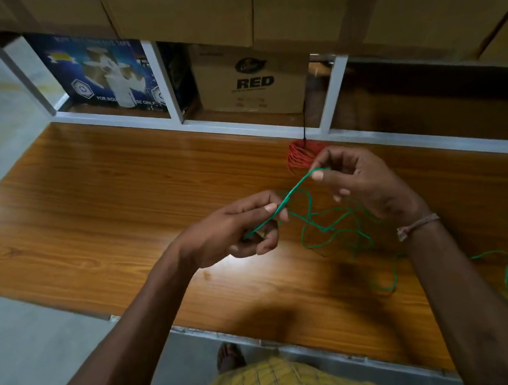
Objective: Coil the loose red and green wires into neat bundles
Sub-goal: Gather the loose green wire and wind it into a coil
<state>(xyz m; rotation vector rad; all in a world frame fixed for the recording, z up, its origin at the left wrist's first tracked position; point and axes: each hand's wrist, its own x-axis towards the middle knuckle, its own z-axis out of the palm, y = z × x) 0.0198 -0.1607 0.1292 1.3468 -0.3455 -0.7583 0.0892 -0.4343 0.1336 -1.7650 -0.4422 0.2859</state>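
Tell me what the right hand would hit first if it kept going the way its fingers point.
Probably the red wire coil: the right hand, pinching the green wire, points up-left toward it. Depth is unclear, so it might pass above.

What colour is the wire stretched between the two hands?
Green: the thin green wire, seen in the head view.

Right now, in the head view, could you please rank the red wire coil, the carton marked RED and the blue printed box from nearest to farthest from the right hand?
From the right hand:
1. Red wire coil, on the table just behind the fingertips.
2. Carton marked RED, on the shelf beyond the coil.
3. Blue printed box, on the shelf, far left.
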